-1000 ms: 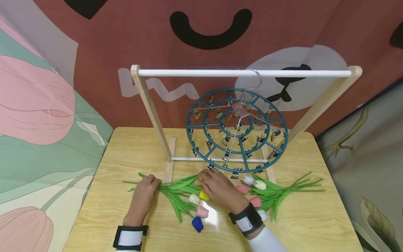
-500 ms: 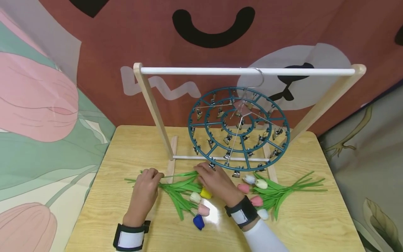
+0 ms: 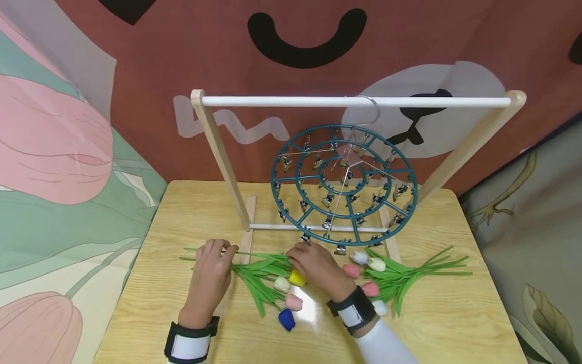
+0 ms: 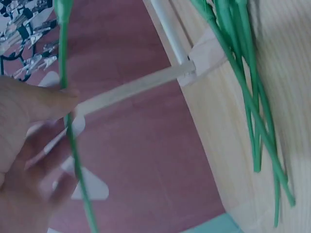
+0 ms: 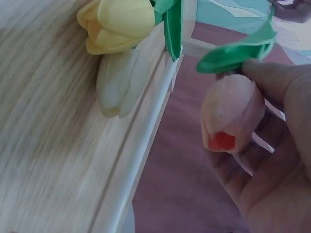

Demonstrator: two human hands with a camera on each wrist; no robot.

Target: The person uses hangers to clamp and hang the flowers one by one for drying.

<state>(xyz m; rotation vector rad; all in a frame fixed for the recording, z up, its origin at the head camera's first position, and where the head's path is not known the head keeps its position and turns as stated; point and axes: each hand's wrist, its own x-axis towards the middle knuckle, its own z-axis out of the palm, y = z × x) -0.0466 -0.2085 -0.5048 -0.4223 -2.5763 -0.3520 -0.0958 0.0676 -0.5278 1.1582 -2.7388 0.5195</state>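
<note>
My right hand (image 3: 320, 268) pinches a pale pink tulip (image 5: 231, 111) just at the base of its bloom, by a green leaf (image 5: 238, 51). Farther down the same flower, my left hand (image 3: 211, 270) holds its thin green stem (image 4: 63, 53) between thumb and fingers. Both hands keep this tulip a little above the table, its stem running sideways. Under it lies a bunch with a yellow tulip (image 3: 297, 278), a cream tulip (image 3: 282, 284), another pink tulip (image 3: 293, 302) and a blue tulip (image 3: 287, 319). Their loose stems (image 4: 257, 107) show in the left wrist view.
A second tulip bunch (image 3: 404, 278) lies on the right of the wooden table (image 3: 182, 222). Behind the hands stands a wood and white rack (image 3: 291, 101). From it hangs a round teal hanger (image 3: 275, 187) with several metal clips, low over the right hand.
The held tulip's stem has come away from the bunch and now lies apart from it, toward the rack. My left hand has shifted slightly to the right; the right hand stays close to its place.
</note>
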